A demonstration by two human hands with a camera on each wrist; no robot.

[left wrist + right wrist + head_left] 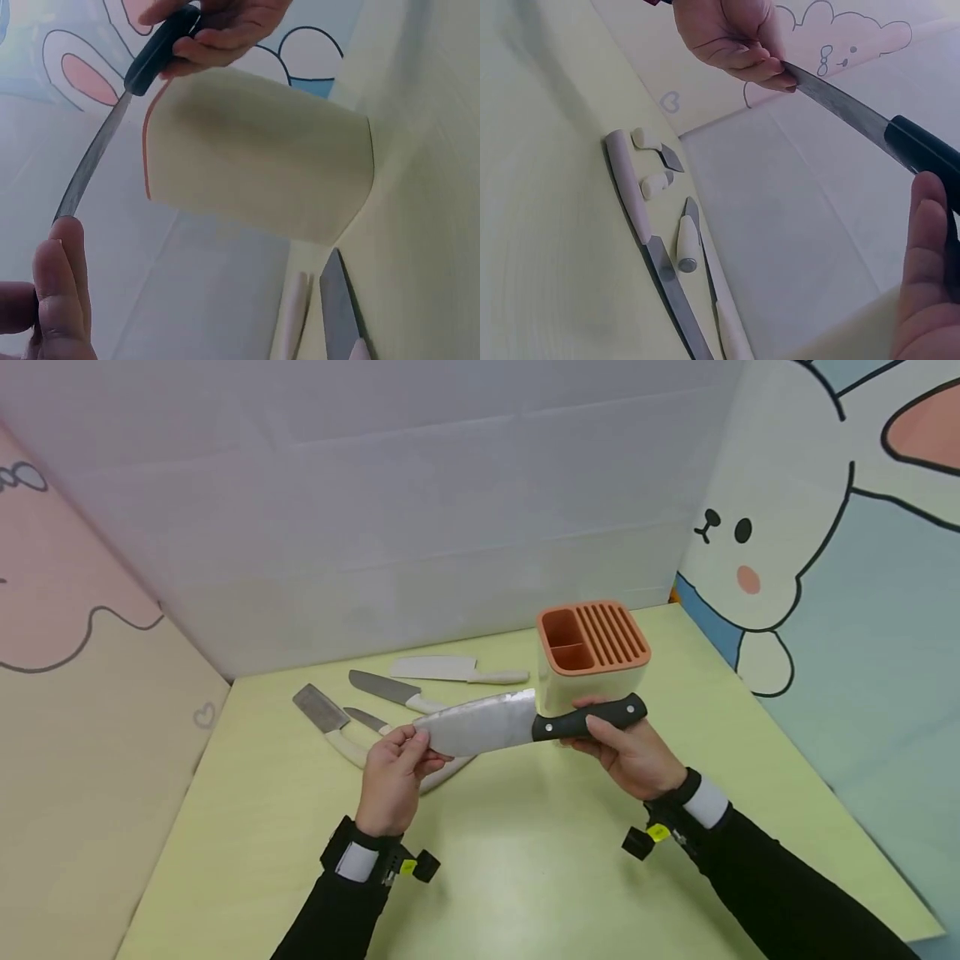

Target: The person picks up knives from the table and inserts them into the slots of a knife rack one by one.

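Observation:
A broad kitchen knife [483, 724] with a black riveted handle is held level above the table, its blade pointing left. My left hand [392, 781] pinches the blade's front end between thumb and fingers. At the other end, my right hand [633, 758] grips the black handle [588, 720], thumb lying along the near side. Seen from the left wrist, the blade [91, 161] is nearly edge-on. Directly behind the right hand stands a cream knife holder [555, 691] with an orange slotted top [600, 625]; part of its front is hidden.
Several pale-handled knives lie on the yellow table [247, 827] behind and beside the left hand: a cleaver [322, 708], a small knife [365, 719], a dark-bladed knife [382, 685] and a wide-bladed knife [435, 668]. Another pale handle [447, 774] shows under the held blade. Walls enclose the back and sides.

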